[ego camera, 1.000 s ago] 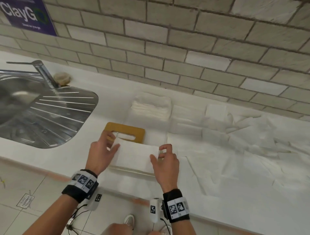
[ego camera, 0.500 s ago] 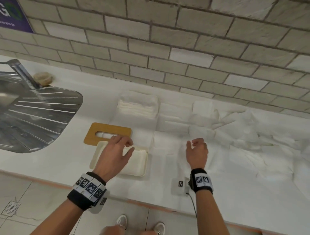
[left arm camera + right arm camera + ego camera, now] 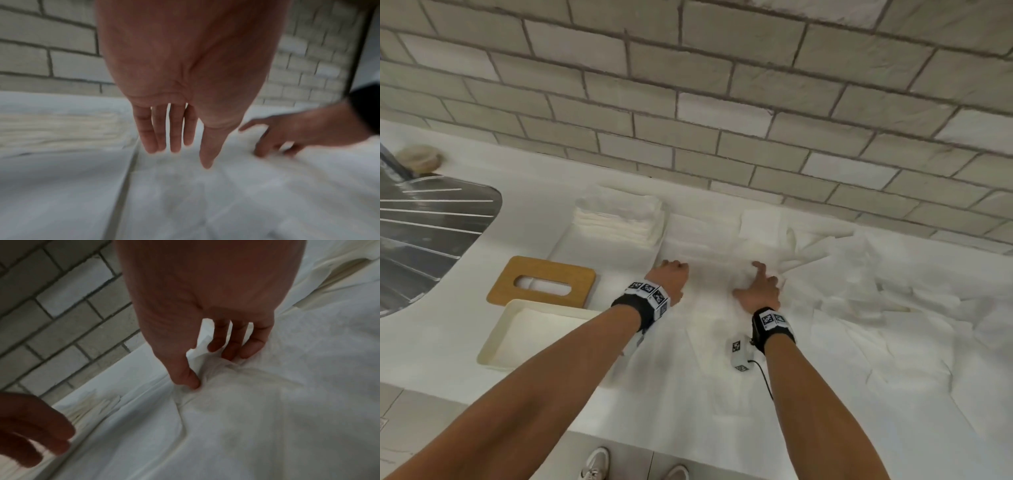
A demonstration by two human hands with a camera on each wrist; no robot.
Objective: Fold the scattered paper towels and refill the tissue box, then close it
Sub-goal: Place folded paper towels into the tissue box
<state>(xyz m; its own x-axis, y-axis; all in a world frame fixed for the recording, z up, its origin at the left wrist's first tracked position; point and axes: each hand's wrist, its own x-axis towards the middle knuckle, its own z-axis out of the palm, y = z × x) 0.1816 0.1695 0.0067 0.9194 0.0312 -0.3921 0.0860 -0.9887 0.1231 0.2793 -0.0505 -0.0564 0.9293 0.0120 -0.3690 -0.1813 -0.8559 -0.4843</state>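
An open cream tissue box (image 3: 493, 346) with folded towel inside sits at the counter's front left. Its wooden slotted lid (image 3: 541, 281) lies flat just behind it. A stack of folded towels (image 3: 619, 222) stands near the wall. Loose white paper towels (image 3: 859, 294) cover the counter to the right. My left hand (image 3: 671, 272) hovers over a flat towel (image 3: 205, 194), fingers (image 3: 174, 138) straight and holding nothing. My right hand (image 3: 760, 286) is down on the same spread of towels; its thumb and fingers (image 3: 232, 350) bunch a ridge of the paper towel (image 3: 246, 402) between them.
A steel sink drainboard (image 3: 424, 233) lies at the far left, with a round beige sponge-like thing (image 3: 419, 159) behind it. A brick wall (image 3: 722, 102) backs the counter. The counter's front edge (image 3: 688, 442) runs below my forearms, with floor and shoes beneath.
Both hands left the tissue box, where they had set a folded towel, and reached back and to the right. The right hand now touches and bunches a loose towel.
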